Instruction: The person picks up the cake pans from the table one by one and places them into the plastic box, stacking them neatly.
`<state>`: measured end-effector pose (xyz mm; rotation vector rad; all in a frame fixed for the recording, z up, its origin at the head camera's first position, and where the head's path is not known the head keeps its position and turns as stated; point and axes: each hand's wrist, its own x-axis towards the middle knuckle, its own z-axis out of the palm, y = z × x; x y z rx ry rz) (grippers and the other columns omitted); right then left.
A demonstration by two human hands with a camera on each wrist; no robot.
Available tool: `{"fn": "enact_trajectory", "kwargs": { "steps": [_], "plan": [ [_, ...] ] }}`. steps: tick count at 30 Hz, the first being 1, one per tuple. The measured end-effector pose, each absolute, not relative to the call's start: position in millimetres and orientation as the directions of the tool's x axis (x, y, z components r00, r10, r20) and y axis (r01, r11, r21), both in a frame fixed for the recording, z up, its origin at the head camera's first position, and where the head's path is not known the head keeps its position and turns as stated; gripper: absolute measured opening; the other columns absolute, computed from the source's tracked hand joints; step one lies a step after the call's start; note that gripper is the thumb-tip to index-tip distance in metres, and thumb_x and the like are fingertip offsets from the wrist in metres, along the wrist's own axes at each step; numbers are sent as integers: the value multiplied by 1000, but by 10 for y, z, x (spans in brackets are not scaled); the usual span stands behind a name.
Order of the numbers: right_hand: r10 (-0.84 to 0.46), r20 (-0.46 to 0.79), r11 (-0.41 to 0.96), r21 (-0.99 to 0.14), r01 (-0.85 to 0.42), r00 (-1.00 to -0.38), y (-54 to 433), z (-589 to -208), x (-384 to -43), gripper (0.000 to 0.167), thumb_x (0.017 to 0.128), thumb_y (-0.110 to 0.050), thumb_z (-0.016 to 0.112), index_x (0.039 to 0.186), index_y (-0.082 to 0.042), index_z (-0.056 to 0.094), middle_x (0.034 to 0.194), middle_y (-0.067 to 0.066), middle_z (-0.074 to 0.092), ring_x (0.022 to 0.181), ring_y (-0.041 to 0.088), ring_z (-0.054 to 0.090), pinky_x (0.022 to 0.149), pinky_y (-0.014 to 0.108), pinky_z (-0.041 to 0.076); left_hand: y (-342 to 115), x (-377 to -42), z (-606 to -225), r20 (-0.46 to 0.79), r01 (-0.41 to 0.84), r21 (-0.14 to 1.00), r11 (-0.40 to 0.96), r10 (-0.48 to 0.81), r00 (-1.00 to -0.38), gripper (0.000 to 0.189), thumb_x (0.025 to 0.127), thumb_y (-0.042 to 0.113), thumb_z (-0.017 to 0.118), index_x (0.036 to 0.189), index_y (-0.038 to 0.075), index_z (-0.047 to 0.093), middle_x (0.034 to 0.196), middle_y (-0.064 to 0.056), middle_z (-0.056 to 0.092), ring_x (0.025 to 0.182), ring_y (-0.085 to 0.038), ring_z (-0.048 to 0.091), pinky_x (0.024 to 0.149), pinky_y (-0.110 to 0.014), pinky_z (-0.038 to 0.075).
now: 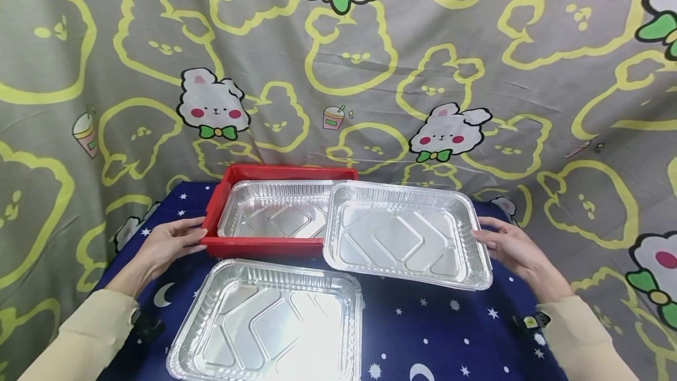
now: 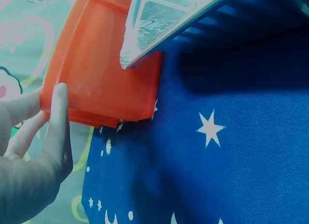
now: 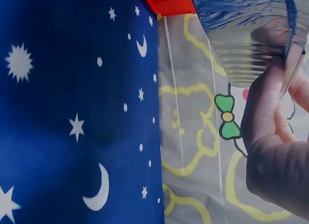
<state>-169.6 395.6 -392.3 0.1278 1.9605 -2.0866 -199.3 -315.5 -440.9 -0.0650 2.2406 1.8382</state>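
Note:
My left hand [image 1: 168,247] holds the left front corner of a shallow red plastic bin [image 1: 264,246]; in the left wrist view its fingers [image 2: 59,118] lie on either side of the bin's edge. Inside the bin lies a rectangular aluminium foil tray [image 1: 282,219]. At right, my right hand [image 1: 515,250] pinches the right rim of a second foil tray [image 1: 399,240], raised above the cloth and overlapping the bin's right part in the head view. The right wrist view shows thumb and fingers on both sides of that rim. A third foil tray [image 1: 267,328] lies in front of the bin.
A dark blue cloth [image 1: 423,322] with white stars and moons covers the table. Right behind it hangs a grey curtain [image 1: 370,40] printed with yellow outlines and white cartoon animals. The cloth's far edge meets this curtain.

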Motion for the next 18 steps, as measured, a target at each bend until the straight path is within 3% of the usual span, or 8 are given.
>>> {"fn": "enact_trajectory", "kwargs": {
  "steps": [9, 18],
  "plan": [
    [-134, -258, -51, -962, 267, -957, 3746, -3906, -1815, 28, 103, 1, 61, 114, -25, 61, 93, -8, 78, 84, 9, 76, 74, 25, 64, -3158, -1991, -4409, -215, -187, 960, 210, 118, -969, 75, 104, 13, 67, 161, -12, 26, 163, -41, 28, 96, 2, 72, 96, -35, 65],
    [-154, -255, -46, -963, 264, -955, 3590, -3888, -1924, 26, 103, 1, 62, 114, -23, 63, 92, -7, 79, 82, 9, 76, 72, 26, 65, -3153, -1997, -4397, -216, -187, 959, 213, 120, -969, 74, 104, 13, 67, 161, -12, 27, 161, -41, 32, 96, 1, 73, 95, -34, 65]
  ]
}}
